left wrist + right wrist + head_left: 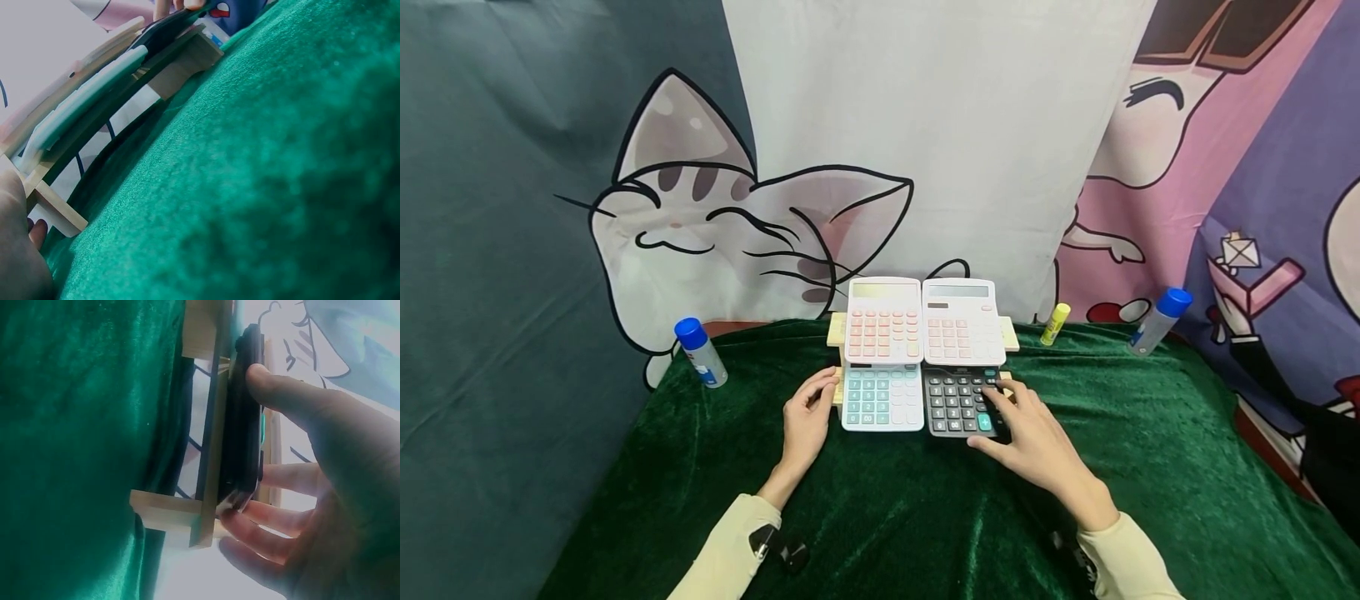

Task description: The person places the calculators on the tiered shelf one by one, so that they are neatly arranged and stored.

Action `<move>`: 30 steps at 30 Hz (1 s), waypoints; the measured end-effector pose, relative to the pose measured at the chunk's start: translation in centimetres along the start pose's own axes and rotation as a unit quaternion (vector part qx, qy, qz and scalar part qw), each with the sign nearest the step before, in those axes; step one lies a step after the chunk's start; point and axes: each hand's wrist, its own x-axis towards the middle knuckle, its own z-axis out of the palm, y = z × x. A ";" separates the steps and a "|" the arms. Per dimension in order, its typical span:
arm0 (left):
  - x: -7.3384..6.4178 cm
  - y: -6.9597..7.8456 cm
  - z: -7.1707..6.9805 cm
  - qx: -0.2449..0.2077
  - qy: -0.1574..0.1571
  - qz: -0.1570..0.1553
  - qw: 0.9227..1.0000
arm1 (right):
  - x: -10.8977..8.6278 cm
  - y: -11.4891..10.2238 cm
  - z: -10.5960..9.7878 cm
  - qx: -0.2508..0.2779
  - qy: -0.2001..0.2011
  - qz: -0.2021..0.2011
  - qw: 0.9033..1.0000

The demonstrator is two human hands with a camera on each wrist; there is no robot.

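Observation:
A black calculator (958,408) with one green key lies at the lower right of a light wooden rack (837,329). My right hand (1037,437) holds it at its right side; in the right wrist view, the thumb (265,384) touches its near edge and some fingers curl at its side. On the black calculator's left is a blue-and-white calculator (880,400). Two white calculators with pink keys, a left one (883,321) and a right one (961,325), stand behind on the upper level. My left hand (805,425) grips the rack's left end, fingertips partly hidden behind its wood.
A blue-capped bottle (702,353) stands at the left, another blue-capped bottle (1160,322) at the far right. Between that one and the rack is a yellow glue stick (1056,325). Green velvet cloth (895,517) covers the table. A printed cartoon curtain (970,150) hangs behind.

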 end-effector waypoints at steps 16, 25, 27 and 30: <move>0.0 0.0 -0.1 -0.007 -0.004 -0.004 1.000 | 0.1 0.0 0.5 0.017 0.008 0.001 1.000; 0.2 -0.2 -0.1 -0.018 -0.003 0.005 1.000 | 0.2 0.2 0.8 0.017 0.012 0.002 1.000; 0.2 -0.2 -0.1 -0.018 -0.002 0.005 1.000 | 0.1 0.2 0.8 0.018 0.011 0.003 1.000; 0.2 -0.2 -0.1 -0.018 -0.001 0.005 1.000 | 0.1 0.2 0.7 0.017 0.010 0.002 1.000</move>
